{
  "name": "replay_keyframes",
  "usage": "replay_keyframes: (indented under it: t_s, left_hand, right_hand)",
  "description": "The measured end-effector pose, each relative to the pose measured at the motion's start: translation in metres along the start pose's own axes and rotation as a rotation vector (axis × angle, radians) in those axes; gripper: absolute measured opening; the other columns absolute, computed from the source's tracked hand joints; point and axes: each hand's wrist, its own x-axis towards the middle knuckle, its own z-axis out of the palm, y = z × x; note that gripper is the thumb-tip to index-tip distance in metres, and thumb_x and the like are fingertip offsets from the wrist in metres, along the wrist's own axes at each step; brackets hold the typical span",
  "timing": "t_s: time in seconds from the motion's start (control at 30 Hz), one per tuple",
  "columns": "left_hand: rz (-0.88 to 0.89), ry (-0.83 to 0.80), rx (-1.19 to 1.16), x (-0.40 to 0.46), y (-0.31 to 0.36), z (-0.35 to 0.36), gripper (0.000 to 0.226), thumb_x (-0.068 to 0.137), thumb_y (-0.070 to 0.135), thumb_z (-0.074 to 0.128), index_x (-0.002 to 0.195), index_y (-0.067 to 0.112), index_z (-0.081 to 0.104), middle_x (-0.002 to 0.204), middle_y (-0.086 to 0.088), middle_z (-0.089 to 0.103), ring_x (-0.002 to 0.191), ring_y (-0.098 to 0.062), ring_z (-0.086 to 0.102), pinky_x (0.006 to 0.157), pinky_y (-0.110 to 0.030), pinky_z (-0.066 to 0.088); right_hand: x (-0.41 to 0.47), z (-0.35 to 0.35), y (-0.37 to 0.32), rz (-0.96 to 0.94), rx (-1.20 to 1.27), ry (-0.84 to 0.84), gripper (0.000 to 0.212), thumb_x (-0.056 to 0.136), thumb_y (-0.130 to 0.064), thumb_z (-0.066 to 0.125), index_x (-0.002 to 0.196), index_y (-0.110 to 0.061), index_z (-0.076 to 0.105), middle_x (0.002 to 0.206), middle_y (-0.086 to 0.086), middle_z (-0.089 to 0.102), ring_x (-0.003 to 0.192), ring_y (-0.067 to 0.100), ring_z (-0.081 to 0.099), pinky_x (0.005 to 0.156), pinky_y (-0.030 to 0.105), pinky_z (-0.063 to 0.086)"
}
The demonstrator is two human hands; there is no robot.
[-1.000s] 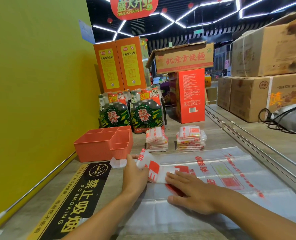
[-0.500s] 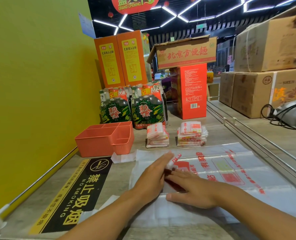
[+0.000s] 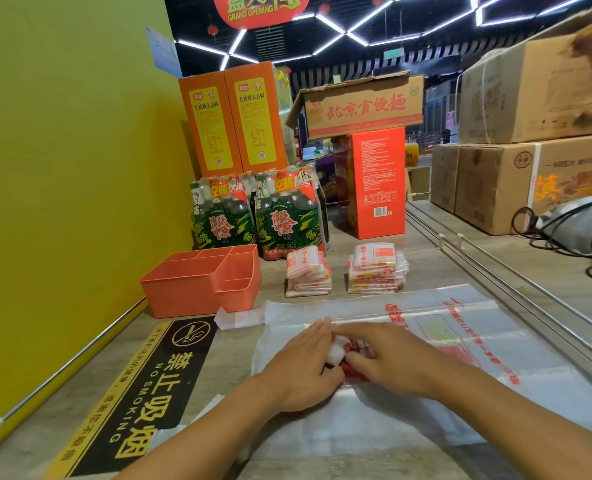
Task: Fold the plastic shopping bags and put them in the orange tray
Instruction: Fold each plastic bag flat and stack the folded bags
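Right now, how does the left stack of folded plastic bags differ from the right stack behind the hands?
The left stack of folded plastic bags is narrower than the right stack of folded plastic bags. The left stack's top bag tilts, while the right stack's top lies flatter. The left stack stands nearer the orange plastic tray. Both are white with red print, on the counter, outside the tray.

Bags are thin plastic – the flat bag point(image 3: 460, 344) looks translucent, slick, a bit crinkly, and the folded stacks point(image 3: 376, 270) have the same sheen. Orange tray point(image 3: 187, 292) is matt moulded plastic. Counter point(image 3: 239, 344) has a dull wood-grain look with shiny metal rails point(image 3: 516, 289). Cardboard boxes point(image 3: 516, 181) – rough, scuffed paper. Bottle packs point(image 3: 287, 220) in glossy shrink film.
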Motion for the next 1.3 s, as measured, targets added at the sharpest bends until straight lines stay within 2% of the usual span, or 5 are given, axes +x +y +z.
replay_keyframes:
  t_s: [0.23,0.4,0.57,1.13,1.3]
  left_hand:
    - [-0.076,-0.09,-0.117,-0.01,-0.018,-0.005,0.068,0.102,0.043,0.038,0.159,0.04,0.001,0.164,0.018,-0.019,0.151,-0.002,-0.013,0.126,-0.031,0.0]
    - [-0.057,0.07,-0.088,-0.016,-0.025,-0.016,0.067,0.089,0.043,0.044,0.155,0.038,0.03,0.164,0.018,0.021,0.147,-0.003,0.026,0.121,-0.03,0.026]
    - [0.029,0.102,-0.028,-0.017,-0.023,-0.015,0.054,0.098,0.037,0.053,0.15,0.043,0.037,0.152,0.024,0.029,0.135,0.001,0.036,0.111,-0.024,0.037]
    - [0.103,0.254,-0.151,-0.008,-0.01,-0.015,0.051,0.095,0.045,0.064,0.142,0.037,0.046,0.134,0.022,0.056,0.117,0.007,0.052,0.098,-0.011,0.043]
    - [0.104,0.417,-0.019,-0.003,-0.001,-0.019,0.021,0.096,0.035,0.058,0.117,0.035,0.057,0.109,0.014,0.069,0.094,-0.008,0.064,0.082,-0.034,0.053]
  right_hand:
    - [0.001,0.005,0.003,0.025,-0.154,-0.14,0.039,0.099,-0.055,0.046,0.132,-0.035,0.05,0.125,-0.011,0.054,0.109,0.014,0.055,0.097,0.043,0.049]
    - [0.0,0.006,0.006,0.098,-0.299,-0.169,0.076,0.1,-0.065,0.035,0.161,-0.023,0.016,0.169,-0.003,0.008,0.155,0.014,0.005,0.123,0.033,0.01]
    - [0.0,0.006,0.008,0.124,-0.289,-0.185,0.073,0.1,-0.065,0.034,0.161,-0.037,0.005,0.169,-0.007,0.001,0.155,0.016,0.006,0.123,0.035,0.013]
    - [0.007,-0.001,0.006,0.053,-0.334,0.154,0.033,0.102,-0.042,0.05,0.134,-0.037,0.057,0.122,-0.005,0.069,0.105,0.018,0.064,0.082,0.028,0.051]
    - [0.004,-0.004,0.0,0.041,-0.234,0.178,0.021,0.103,-0.033,0.051,0.119,-0.035,0.063,0.107,-0.005,0.072,0.094,0.017,0.065,0.08,0.03,0.054]
